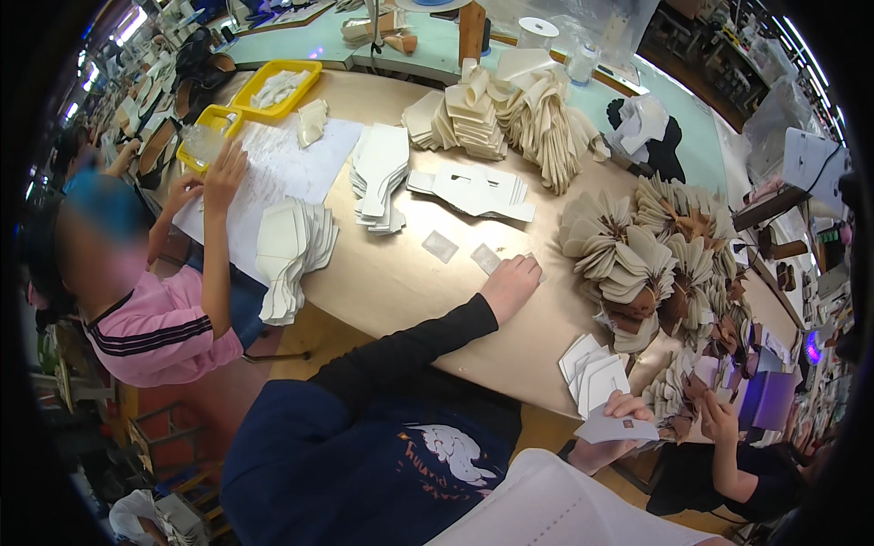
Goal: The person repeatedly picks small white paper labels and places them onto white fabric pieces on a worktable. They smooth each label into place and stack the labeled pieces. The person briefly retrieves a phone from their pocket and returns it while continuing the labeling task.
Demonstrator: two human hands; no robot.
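My left hand [512, 284], in a black sleeve, rests on the table with its fingers curled and pressed together. A small translucent square patch [485, 258] lies at its fingertips; whatever the fingers pinch is hidden. Another such patch [440, 246] lies flat to the left. At the lower right, my right hand [612, 435] grips a white flat cut piece [619, 425] with a small square opening in it. Just beyond that hand, a fanned stack of white pieces [594, 375] sits at the table edge. Ahead of my left hand lies a pile of white slotted pieces [472, 189].
Bundles of cream and brown pieces [628, 255] crowd the right side. Stacks of white pieces [296, 246] and cream pieces [464, 118] stand left and far. A person in pink [164, 318] works by yellow trays [278, 89]. At right, another person's hands [719, 419] work.
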